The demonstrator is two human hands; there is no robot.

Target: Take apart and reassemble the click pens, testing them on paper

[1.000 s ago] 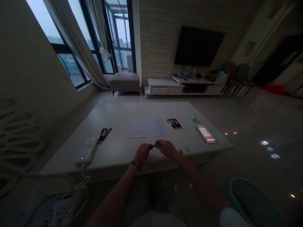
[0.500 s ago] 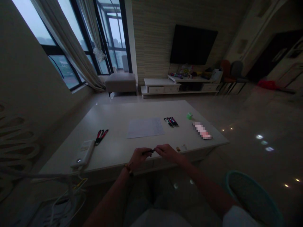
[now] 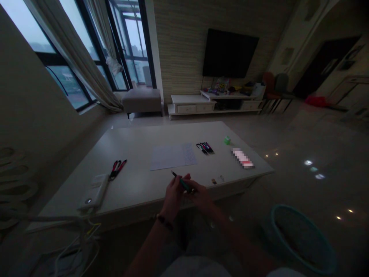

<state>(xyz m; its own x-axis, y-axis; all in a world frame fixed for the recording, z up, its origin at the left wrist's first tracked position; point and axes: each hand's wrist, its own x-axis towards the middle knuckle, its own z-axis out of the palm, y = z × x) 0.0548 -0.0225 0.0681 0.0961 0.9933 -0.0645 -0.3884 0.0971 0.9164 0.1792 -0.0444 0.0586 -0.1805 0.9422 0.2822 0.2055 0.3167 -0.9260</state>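
Note:
A pen point(image 3: 183, 184) with a green barrel and a dark tip lies slanted between my two hands, just over the table's near edge. My left hand point(image 3: 173, 195) is closed round its front half, and the tip sticks out past the fingers toward the paper. Fingers of my right hand point(image 3: 201, 197) close on the pen's rear end, which they partly hide. Beyond the hands, a sheet of paper point(image 3: 173, 156) lies flat with faint writing at its right side. Several pens point(image 3: 205, 148) lie in a row to the right of the sheet.
On the white table point(image 3: 138, 184) are red-handled pliers point(image 3: 117, 170), a white power strip point(image 3: 96, 191), a green cube point(image 3: 227, 140), a blurred-out phone-like object point(image 3: 242, 158) and small bits point(image 3: 213, 181) near the front edge. A teal basket point(image 3: 302, 238) stands on the floor at right.
The pen has turned from nearly level to slanted, its tip now pointing up and left, and its green barrel shows. My hands have shifted slightly lower. The view has moved a little right.

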